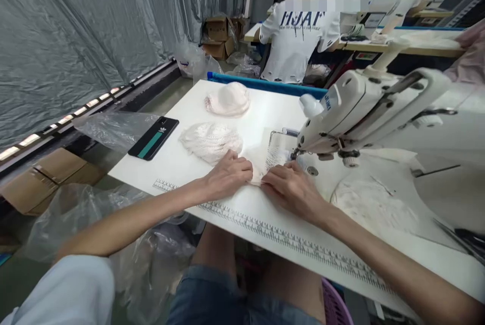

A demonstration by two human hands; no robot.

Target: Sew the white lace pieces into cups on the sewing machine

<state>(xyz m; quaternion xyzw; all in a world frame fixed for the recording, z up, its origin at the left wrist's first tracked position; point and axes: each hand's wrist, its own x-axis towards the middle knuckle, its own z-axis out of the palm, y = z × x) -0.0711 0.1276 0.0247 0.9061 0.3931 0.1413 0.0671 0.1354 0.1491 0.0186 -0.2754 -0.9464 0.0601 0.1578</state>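
Observation:
My left hand [232, 173] is closed on the near edge of a pale fabric piece [256, 175] on the white sewing table. Close to the needle, my right hand [290, 186] pinches the same fabric from the other side, its fingers curled over the edge. The white sewing machine [341, 107] reaches in from the right, its presser foot just beyond my right fingertips. A gathered, cream-coloured lacy piece [212, 142] lies beyond my left hand. Farther back rests another bunched pale piece [228, 99]. My fingers partly hide the held fabric.
A black phone [153, 138] with a green stripe lies at the table's left edge. Ruler markings [265, 228] run along the front edge. A cardboard box [41, 181] and plastic bags [151, 259] are on the floor. Another person [299, 37] sits ahead.

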